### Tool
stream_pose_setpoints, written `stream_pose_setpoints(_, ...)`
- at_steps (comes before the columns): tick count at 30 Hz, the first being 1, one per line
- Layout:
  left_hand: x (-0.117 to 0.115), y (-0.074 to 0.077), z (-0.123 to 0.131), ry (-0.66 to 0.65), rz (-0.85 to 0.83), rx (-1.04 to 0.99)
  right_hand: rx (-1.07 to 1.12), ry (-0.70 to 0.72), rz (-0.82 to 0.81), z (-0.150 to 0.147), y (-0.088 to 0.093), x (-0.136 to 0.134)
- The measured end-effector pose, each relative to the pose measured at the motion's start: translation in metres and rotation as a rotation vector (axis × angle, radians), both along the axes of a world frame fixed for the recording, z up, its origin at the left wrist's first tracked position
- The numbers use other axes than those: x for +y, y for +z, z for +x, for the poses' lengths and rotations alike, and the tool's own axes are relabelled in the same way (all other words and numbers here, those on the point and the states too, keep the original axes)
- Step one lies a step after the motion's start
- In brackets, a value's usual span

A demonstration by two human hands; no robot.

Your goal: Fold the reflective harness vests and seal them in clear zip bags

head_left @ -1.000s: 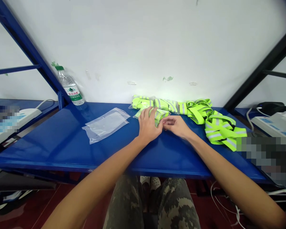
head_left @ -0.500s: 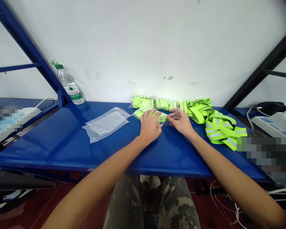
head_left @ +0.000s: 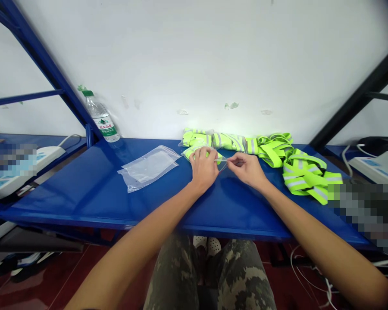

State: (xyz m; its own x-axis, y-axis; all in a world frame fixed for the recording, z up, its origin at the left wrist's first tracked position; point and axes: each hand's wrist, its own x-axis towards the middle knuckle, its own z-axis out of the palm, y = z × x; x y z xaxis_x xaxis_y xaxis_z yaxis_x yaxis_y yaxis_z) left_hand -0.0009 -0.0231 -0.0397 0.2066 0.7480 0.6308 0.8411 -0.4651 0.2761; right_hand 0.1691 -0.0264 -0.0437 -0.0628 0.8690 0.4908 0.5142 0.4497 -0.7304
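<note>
My left hand (head_left: 204, 168) grips a folded neon-yellow reflective vest (head_left: 195, 150) inside a clear plastic bag, its fingers curled over the top. My right hand (head_left: 247, 170) lies to its right, with finger and thumb pinching the thin clear bag edge (head_left: 223, 160) and drawing it out. Behind them lie folded vests (head_left: 210, 138) in a row. Loose reflective vests (head_left: 304, 175) are heaped further right. A flat clear plastic bag (head_left: 148, 168) rests left of my hands.
The blue steel shelf (head_left: 84, 202) carries everything, with a white wall behind it. A water bottle (head_left: 102, 118) stands at the back left. White electrical units (head_left: 378, 165) sit on side shelves, and blurred patches hide parts at both sides. Cables hang below right.
My hands have moved apart, the right one drawing to the right with the bag edge now stretched between them. The view has shifted slightly.
</note>
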Motion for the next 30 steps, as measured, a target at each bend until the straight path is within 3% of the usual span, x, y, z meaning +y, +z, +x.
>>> stream_pose_setpoints(6, 0.002, 0.001, -0.006, 0.02, 0.01, 0.036, 0.098, 0.055, -0.04, 0.005, 0.002, 0.0)
stream_pose_setpoints(12, -0.003, -0.002, -0.002, -0.129, -0.009, 0.158, 0.349, -0.001, -0.091, 0.019, 0.006, 0.011)
stream_pose_setpoints(18, -0.011, -0.002, 0.007, -0.044, -0.044, 0.163, 0.527, -0.033, -0.191, 0.024, 0.005, 0.019)
stream_pose_setpoints(24, -0.007, 0.0, 0.002, -0.065, -0.015, 0.13, 0.482, 0.066, -0.181, 0.02, 0.002, 0.016)
stream_pose_setpoints(30, -0.001, 0.005, -0.008, -0.064, 0.055, -0.083, 0.263, 0.245, -0.214, 0.02, 0.003, 0.009)
